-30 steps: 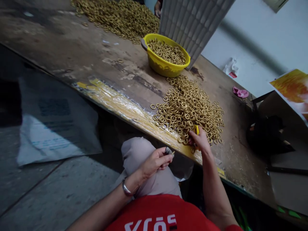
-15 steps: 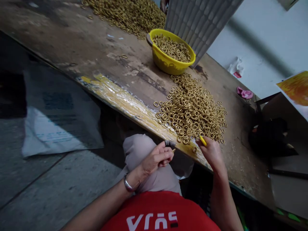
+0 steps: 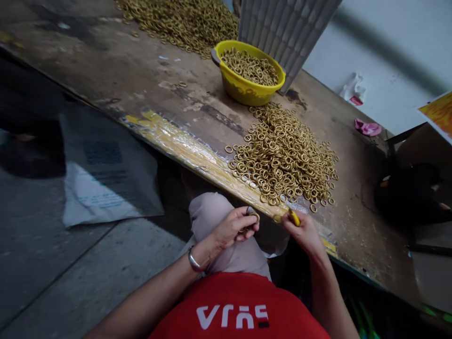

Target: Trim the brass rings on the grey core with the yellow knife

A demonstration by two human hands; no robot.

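Note:
A heap of brass rings [image 3: 284, 157] lies on the worn wooden table [image 3: 141, 80] close to its near edge. My left hand [image 3: 235, 227] is closed on a small grey object with a brass ring at its tip, held over my knee just below the table edge. My right hand [image 3: 303, 231] is closed on a small yellow-handled tool [image 3: 294, 218], with a single brass ring [image 3: 277, 218] at its fingertips, at the table edge below the heap.
A yellow bowl [image 3: 247, 92] full of rings stands behind the heap. A larger ring pile [image 3: 183, 21] lies at the far end beside a grey ribbed panel [image 3: 287, 28]. A pink scrap [image 3: 367, 127] lies at the right. A sack [image 3: 106, 183] lies on the floor.
My right hand has drawn back from the heap to the table edge with a ring and moved toward my left hand. The left hand has stayed over my knee.

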